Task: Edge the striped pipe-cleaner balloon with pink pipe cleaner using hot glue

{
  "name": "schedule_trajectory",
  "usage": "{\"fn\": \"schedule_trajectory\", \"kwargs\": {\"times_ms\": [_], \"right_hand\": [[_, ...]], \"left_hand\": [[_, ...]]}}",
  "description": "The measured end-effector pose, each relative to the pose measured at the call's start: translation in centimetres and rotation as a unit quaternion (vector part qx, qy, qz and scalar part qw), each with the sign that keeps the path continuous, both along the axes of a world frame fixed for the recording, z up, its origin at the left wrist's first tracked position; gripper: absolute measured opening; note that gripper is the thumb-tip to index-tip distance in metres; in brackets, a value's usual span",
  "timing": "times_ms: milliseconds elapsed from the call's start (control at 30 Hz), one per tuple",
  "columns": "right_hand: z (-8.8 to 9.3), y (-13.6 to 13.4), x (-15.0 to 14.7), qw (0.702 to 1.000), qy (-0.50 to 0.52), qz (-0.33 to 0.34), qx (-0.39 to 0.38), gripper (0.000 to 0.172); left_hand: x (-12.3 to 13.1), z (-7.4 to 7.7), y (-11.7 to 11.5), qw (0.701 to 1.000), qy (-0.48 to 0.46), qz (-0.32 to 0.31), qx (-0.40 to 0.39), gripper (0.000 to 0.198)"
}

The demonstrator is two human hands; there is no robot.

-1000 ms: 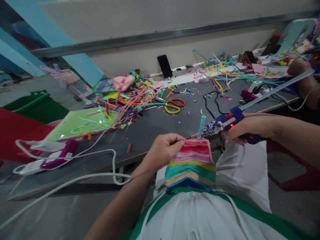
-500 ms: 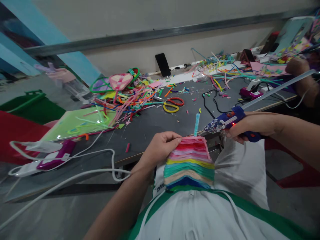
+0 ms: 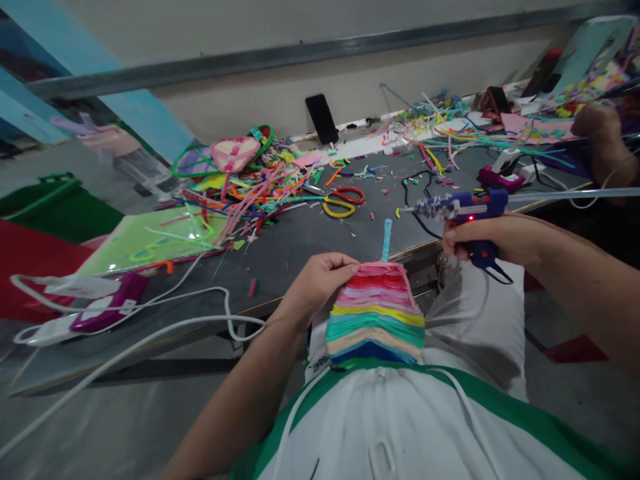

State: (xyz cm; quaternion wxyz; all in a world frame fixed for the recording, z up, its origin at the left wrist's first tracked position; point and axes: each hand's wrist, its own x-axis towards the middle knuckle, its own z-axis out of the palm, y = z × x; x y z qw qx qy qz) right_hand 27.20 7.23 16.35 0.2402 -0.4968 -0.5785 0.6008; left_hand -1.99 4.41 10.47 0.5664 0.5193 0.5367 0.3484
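The dark gray table point(image 3: 300, 233) stretched out beyond the rainbow-striped panel point(image 3: 377, 313), which lay over the person's lap. Far to the left of the panel stood a green bin point(image 3: 75, 213); less far off on that side were a glossy light-green sheet point(image 3: 125, 237) and a tangled heap of pipe cleaners point(image 3: 250, 200). To the panel's right and farther forward, the right hand point(image 3: 480, 233) gripped a blue hot-glue gun point(image 3: 475, 205), fingers wrapped round its handle. The gun's nozzle pointed left, well apart from the panel; a red light glowed on its side and a translucent glue stick jutted from its back. The panel itself ran from pink and red bands through lilac, yellow, teal and tan to dark blue. At its upper left corner, the left hand point(image 3: 323, 283) held it pinched between thumb and fingers. Far to the panel's right was another person's hand point(image 3: 597, 123), blurred. A black phone point(image 3: 321, 119) leaned well beyond the panel, and red-and-yellow-handled scissors point(image 3: 327, 199) lay nearer to it. A light-blue pipe-cleaner stem point(image 3: 387, 240) stood up at the panel's top edge, while a pink snippet point(image 3: 252, 287) lay off to its left.
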Motion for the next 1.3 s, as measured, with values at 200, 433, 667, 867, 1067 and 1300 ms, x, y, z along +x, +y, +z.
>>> {"fn": "schedule_trajectory", "kwargs": {"times_ms": [200, 433, 667, 867, 1067, 1300], "right_hand": [[-2.8, -0.3, -2.0, 0.992, 0.073, -0.099, -0.01, 0.026], [-3.4, -2.4, -1.5, 0.998, -0.035, 0.058, 0.0, 0.036], [-3.0, -3.3, -2.6, 0.983, -0.16, 0.087, 0.023, 0.035], [-4.5, -3.0, -3.9, 0.99, -0.108, 0.089, 0.025, 0.03], [-2.7, -3.9, -4.9, 0.961, -0.2, 0.124, 0.145, 0.025], [-2.4, -4.2, -5.2, 0.958, -0.228, 0.099, 0.146, 0.025]], "left_hand": [[-0.2, 0.1, -0.2, 1.0, -0.013, -0.002, -0.006, 0.026], [-0.6, -0.1, -0.4, 1.0, -0.016, 0.0, 0.002, 0.029], [-0.3, -0.2, -0.5, 0.999, -0.032, -0.007, 0.001, 0.032], [-0.4, 0.1, -0.4, 1.0, -0.018, -0.007, 0.0, 0.028], [-0.4, -0.3, -0.5, 0.999, -0.039, -0.007, -0.003, 0.03], [-0.5, -0.4, -0.4, 0.999, -0.033, -0.011, 0.005, 0.031]]}}
